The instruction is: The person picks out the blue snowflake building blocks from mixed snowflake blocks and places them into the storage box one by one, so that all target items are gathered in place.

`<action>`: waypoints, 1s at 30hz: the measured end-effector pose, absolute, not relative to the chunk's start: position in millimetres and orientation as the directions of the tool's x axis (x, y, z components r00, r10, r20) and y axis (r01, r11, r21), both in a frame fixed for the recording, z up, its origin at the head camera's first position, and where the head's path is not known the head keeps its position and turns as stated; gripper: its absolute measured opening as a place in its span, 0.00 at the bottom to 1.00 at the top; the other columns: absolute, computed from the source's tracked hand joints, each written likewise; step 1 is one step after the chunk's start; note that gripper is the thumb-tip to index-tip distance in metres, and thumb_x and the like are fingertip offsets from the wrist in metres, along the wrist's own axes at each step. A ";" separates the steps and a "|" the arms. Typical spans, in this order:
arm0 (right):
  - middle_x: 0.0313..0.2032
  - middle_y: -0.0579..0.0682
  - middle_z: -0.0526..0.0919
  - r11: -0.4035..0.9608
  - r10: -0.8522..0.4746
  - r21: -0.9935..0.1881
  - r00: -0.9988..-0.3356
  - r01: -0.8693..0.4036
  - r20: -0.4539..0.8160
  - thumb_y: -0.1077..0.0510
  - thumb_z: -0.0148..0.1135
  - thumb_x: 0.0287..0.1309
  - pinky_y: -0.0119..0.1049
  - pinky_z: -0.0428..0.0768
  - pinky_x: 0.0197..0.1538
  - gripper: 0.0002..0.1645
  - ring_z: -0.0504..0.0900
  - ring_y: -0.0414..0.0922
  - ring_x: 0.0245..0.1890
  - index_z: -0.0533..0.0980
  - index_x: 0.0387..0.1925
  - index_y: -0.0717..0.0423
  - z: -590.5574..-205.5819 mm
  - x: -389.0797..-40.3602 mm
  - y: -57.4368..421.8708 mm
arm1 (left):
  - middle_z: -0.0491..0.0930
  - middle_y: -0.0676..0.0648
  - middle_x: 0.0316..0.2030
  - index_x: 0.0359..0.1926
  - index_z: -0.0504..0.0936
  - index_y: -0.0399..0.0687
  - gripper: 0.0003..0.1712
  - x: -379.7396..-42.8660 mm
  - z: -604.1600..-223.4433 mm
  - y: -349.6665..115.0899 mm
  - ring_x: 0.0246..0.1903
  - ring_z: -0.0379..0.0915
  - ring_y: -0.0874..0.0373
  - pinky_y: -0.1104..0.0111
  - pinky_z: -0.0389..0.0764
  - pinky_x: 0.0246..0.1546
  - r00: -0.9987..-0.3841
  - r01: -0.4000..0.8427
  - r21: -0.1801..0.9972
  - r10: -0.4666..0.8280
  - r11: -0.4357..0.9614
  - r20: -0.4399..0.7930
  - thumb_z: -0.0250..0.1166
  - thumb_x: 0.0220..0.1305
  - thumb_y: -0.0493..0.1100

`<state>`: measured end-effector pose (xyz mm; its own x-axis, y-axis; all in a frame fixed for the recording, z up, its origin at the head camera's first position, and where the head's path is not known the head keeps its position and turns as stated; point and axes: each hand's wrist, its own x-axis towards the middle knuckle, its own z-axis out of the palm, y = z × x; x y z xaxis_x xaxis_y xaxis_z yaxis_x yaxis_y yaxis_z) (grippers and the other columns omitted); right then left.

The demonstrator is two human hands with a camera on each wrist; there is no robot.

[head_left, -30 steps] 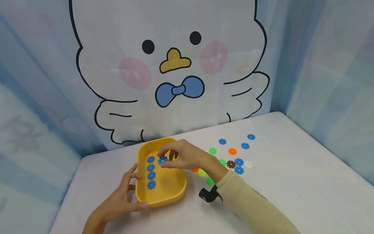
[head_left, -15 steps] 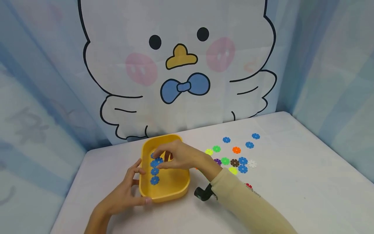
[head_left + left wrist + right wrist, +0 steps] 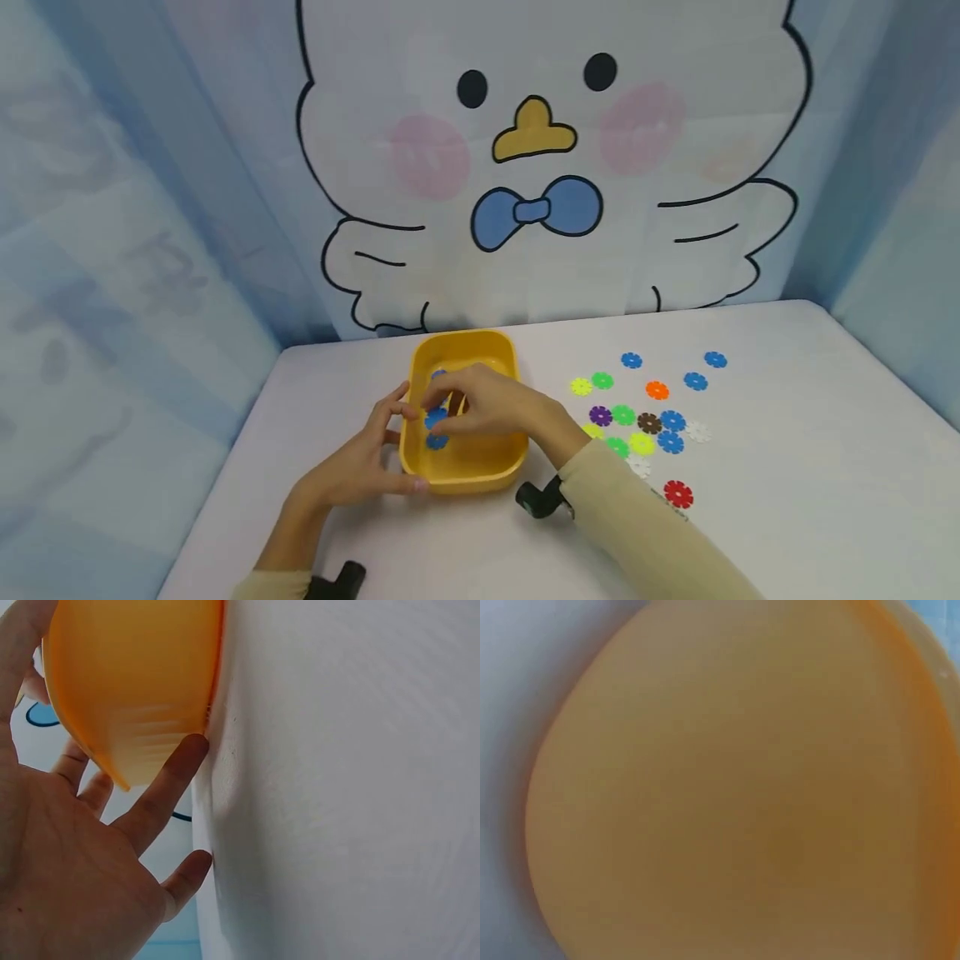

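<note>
In the head view, a yellow plastic tray (image 3: 467, 483) stands on the white table, with several blue snowflake discs (image 3: 437, 442) lined up along its left side inside. My left hand (image 3: 358, 469) holds the tray by its left side, fingers at the rim and thumb at the near corner. The left wrist view has the fingers spread along the outer wall of the tray (image 3: 135, 667). Over the row, my right hand (image 3: 491, 402) pinches a blue snowflake disc (image 3: 436, 417) between thumb and forefinger. That hand hides part of the row. Only the tray's wall (image 3: 720, 750) fills the right wrist view.
Right of the tray lie scattered snowflake discs: blue (image 3: 671, 442), orange (image 3: 657, 390), purple (image 3: 600, 416), brown (image 3: 649, 423), red (image 3: 678, 493), plus green, yellow and white ones. A cartoon curtain (image 3: 540, 275) hangs behind the table. Black camera mounts (image 3: 538, 498) sit at both wrists.
My right hand has moved left across the tray with the blue disc, from beside the row to over it. The left hand keeps its hold. The head view has shifted.
</note>
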<state>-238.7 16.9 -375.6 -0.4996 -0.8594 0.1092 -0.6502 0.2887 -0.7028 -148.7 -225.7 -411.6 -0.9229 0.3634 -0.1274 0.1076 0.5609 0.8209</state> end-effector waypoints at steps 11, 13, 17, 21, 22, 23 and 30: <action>0.50 0.43 0.88 0.283 -0.869 -0.737 -0.489 -0.614 0.074 0.53 0.74 0.61 0.29 0.83 0.49 0.20 0.83 0.35 0.39 0.83 0.54 0.48 -383.4 -238.9 2.1 | 0.34 0.61 0.82 0.66 0.57 0.62 0.51 -152.5 -407.0 -230.6 0.63 0.71 0.48 0.45 0.77 0.61 -0.924 0.082 0.826 0.353 0.557 -0.146 0.82 0.51 0.57; 0.48 0.44 0.88 0.303 -0.866 -0.732 -0.497 -0.610 0.056 0.54 0.74 0.61 0.28 0.83 0.48 0.18 0.83 0.35 0.39 0.83 0.52 0.48 -387.5 -238.6 0.3 | 0.34 0.61 0.82 0.66 0.57 0.62 0.50 -152.1 -408.5 -231.6 0.63 0.70 0.48 0.45 0.77 0.61 -0.922 0.082 0.833 0.359 0.547 -0.145 0.81 0.51 0.57; 0.46 0.44 0.88 0.317 -0.865 -0.723 -0.500 -0.614 0.046 0.55 0.75 0.60 0.29 0.83 0.48 0.15 0.83 0.35 0.38 0.83 0.49 0.49 -392.5 -237.4 0.6 | 0.35 0.64 0.81 0.65 0.56 0.63 0.50 -152.8 -409.7 -230.6 0.63 0.70 0.49 0.45 0.75 0.63 -0.922 0.071 0.838 0.355 0.541 -0.152 0.81 0.51 0.57; 0.44 0.43 0.87 0.328 -0.870 -0.729 -0.493 -0.601 0.016 0.54 0.76 0.59 0.29 0.83 0.47 0.15 0.82 0.36 0.37 0.83 0.47 0.48 -396.9 -235.1 1.3 | 0.36 0.63 0.81 0.65 0.56 0.61 0.51 -152.6 -409.0 -229.0 0.61 0.71 0.50 0.47 0.75 0.64 -0.925 0.058 0.834 0.343 0.549 -0.162 0.82 0.50 0.56; 0.44 0.42 0.87 0.337 -0.870 -0.728 -0.493 -0.597 0.001 0.54 0.76 0.59 0.28 0.83 0.47 0.15 0.82 0.36 0.37 0.83 0.47 0.48 -398.1 -234.5 1.1 | 0.36 0.62 0.82 0.65 0.57 0.60 0.51 -152.3 -408.8 -228.9 0.61 0.71 0.50 0.48 0.75 0.63 -0.926 0.058 0.835 0.343 0.547 -0.160 0.82 0.50 0.56; 0.43 0.42 0.87 0.345 -0.870 -0.728 -0.493 -0.592 -0.012 0.53 0.76 0.59 0.28 0.83 0.47 0.15 0.82 0.36 0.37 0.83 0.47 0.48 -399.3 -234.0 0.8 | 0.36 0.61 0.82 0.64 0.57 0.59 0.51 -152.1 -408.5 -228.8 0.61 0.71 0.50 0.48 0.76 0.63 -0.925 0.057 0.835 0.343 0.547 -0.162 0.82 0.50 0.56; 0.42 0.40 0.87 0.386 -0.869 -0.701 -0.492 -0.600 -0.058 0.53 0.76 0.58 0.29 0.82 0.47 0.14 0.82 0.36 0.37 0.84 0.46 0.48 -401.8 -232.8 -1.7 | 0.37 0.61 0.82 0.61 0.57 0.60 0.48 -151.6 -407.2 -229.1 0.61 0.72 0.49 0.49 0.77 0.62 -0.928 0.054 0.839 0.338 0.541 -0.157 0.83 0.50 0.55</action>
<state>-232.8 -1.7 -401.8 -0.4920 -0.8687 -0.0579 -0.5996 0.3863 -0.7009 -151.6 -229.1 -407.2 -0.9280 0.3377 -0.1574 0.0544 0.5408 0.8394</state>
